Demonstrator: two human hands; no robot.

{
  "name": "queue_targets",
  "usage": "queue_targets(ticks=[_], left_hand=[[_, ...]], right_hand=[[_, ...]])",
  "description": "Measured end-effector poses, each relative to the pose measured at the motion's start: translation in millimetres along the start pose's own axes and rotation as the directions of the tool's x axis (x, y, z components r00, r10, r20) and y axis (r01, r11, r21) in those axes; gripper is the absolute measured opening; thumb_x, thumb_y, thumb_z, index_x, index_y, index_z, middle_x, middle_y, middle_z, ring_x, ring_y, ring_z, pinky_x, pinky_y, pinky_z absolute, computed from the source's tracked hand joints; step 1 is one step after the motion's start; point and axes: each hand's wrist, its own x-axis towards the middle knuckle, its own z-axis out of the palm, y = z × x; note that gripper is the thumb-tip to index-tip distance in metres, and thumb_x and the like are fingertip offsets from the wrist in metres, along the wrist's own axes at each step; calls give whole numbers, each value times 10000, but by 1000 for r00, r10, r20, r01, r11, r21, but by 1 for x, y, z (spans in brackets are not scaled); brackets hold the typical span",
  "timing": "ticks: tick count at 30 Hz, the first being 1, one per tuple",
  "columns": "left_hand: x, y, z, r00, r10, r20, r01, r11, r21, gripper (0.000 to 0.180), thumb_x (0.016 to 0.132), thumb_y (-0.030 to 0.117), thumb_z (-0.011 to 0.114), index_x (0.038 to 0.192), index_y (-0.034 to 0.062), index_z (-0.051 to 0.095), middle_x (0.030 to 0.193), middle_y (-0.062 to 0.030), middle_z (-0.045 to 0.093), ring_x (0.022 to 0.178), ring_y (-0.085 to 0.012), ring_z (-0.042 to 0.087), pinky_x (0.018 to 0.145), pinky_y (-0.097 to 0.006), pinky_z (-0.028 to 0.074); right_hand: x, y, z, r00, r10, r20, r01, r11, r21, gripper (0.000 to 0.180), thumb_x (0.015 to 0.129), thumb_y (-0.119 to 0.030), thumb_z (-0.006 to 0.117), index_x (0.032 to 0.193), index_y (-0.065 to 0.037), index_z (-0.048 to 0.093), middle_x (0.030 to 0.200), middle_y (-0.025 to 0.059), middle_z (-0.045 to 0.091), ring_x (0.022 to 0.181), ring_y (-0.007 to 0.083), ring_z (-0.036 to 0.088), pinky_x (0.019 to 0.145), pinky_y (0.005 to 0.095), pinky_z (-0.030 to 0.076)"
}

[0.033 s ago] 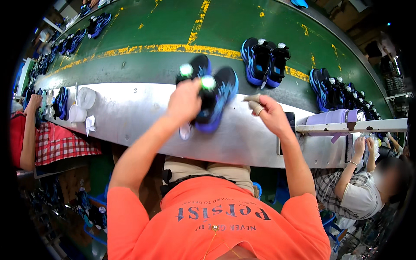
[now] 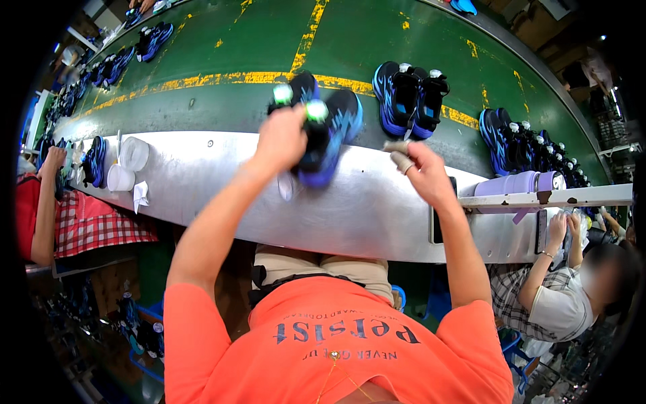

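Observation:
My left hand (image 2: 281, 138) is closed on a pair of dark blue and black sneakers (image 2: 343, 128) at their heel end, above the far edge of the metal table. White stuffing at the shoe openings shows beside my fingers, and motion blurs the pair. A small pale tag-like piece (image 2: 286, 187) hangs below them. To the right of the shoes, my right hand (image 2: 427, 175) hovers over the table edge. Beige covers sit on its fingertips; thumb and forefinger stand slightly apart, with nothing visible between them.
Beyond the metal table (image 2: 222, 202) runs a green belt-like surface (image 2: 242, 101) with yellow lines. Another sneaker pair (image 2: 397, 101) stands there, with several more at right. White cups (image 2: 121, 176) stand left; a lilac bottle (image 2: 508, 184) lies right near a rail. Co-workers sit on both sides.
The sneakers and my left hand have moved slightly away from me and to the left. My right hand has shifted a little to the right.

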Motion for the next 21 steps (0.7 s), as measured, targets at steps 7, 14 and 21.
queue_targets(ticks=[7,14,21], left_hand=[[57,6,-22,927,137,-348,-174,982,-75,234,809,149,606,1009,33,642,897,-184,648,836,-367,611,755,-425,496],[-65,60,-3,888,-273,370,457,613,-644,432,875,266,626,1208,-4,574,1185,-177,603,1082,-269,575,907,-343,456],[-130,51,29,949,-283,138,312,784,-537,505,810,139,568,1273,-42,479,1263,-258,512,1199,-415,466,992,-407,395]], right_hand=[[71,33,-38,940,-306,-152,78,625,-776,548,713,-498,737,1159,-198,631,1036,163,557,967,336,531,885,464,398],[50,17,-11,982,-190,-4,144,754,-641,403,737,-497,677,815,-103,710,698,134,647,683,328,627,658,406,487],[-79,-57,84,881,-340,329,447,825,-345,342,725,-350,729,897,-89,589,748,105,562,725,313,557,712,415,411]])
